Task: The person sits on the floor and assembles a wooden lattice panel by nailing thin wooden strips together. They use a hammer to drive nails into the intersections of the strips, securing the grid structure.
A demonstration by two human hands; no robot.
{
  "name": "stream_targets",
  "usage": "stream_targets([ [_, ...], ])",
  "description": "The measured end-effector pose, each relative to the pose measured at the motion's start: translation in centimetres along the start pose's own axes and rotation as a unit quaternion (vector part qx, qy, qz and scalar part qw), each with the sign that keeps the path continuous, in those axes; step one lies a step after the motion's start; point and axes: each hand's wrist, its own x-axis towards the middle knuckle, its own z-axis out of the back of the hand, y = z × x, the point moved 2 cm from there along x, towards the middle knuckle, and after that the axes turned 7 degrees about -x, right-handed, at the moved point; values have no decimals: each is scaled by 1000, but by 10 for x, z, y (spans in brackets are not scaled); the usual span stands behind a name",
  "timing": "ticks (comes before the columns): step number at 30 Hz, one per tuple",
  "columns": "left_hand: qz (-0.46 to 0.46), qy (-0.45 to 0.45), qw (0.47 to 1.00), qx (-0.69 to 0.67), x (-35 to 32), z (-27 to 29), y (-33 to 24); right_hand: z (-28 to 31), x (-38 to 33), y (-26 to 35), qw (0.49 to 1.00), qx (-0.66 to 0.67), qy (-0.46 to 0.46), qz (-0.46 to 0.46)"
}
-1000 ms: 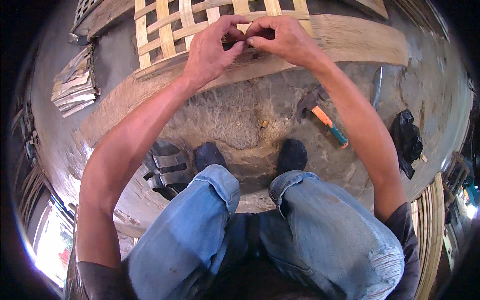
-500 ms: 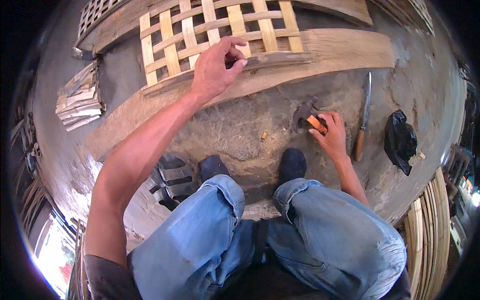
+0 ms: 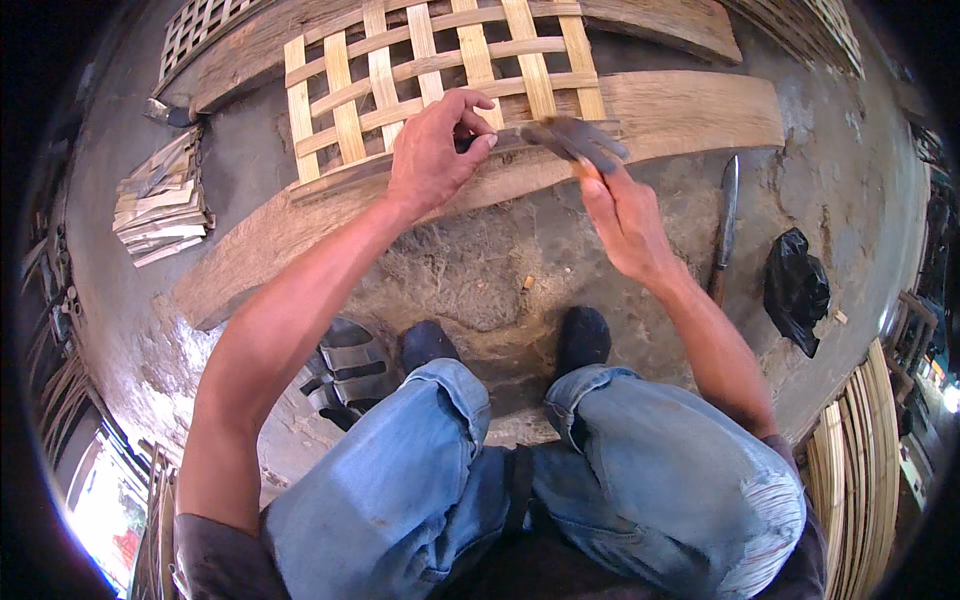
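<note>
A woven lattice panel of pale wooden strips (image 3: 430, 85) lies ahead of me, its near edge a darker wooden bar (image 3: 345, 178) resting on a broad curved plank (image 3: 690, 110). My left hand (image 3: 438, 150) lies over that bar, thumb and forefinger closed together; whatever they pinch is too small to make out. In my right hand (image 3: 632, 225) is a claw hammer (image 3: 575, 140), gripped by its orange handle. The hammer head, smeared by motion, is over the near bar, a little right of my left fingertips. Whether it touches the bar, I cannot tell.
A long knife with a wooden handle (image 3: 728, 215) lies right of my right hand, beside a black plastic bag (image 3: 797, 290). Short strips are piled (image 3: 165, 200) at the left. Sandals (image 3: 350, 365) sit by my left foot. Long slats (image 3: 860, 460) stand at the lower right.
My right hand has lifted the hammer off the floor and brought it up and leftward to the panel's near bar. The left hand has stayed nearly in place, still pinching.
</note>
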Motion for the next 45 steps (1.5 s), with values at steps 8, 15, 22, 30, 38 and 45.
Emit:
stream_targets([
  [8, -52, -14, 998, 35, 2, -3, 5, -9, 21, 18, 999, -12, 45, 25],
  [15, -39, -14, 999, 20, 1, -4, 10, -15, 24, 20, 999, -14, 35, 29],
  [22, -55, -23, 998, 26, 2, -4, 4, -14, 25, 23, 999, -18, 21, 29],
  [30, -15, -3, 1000, 22, 0, -4, 4, -12, 22, 17, 999, -37, 2, 40],
  [38, -23, -14, 999, -21, 0, -3, 6, -8, 57, 15, 994, -82, -65, -18],
  [45, -20, 0, 998, -65, -3, 6, 4, -20, 79, -14, 992, -107, -65, -4],
])
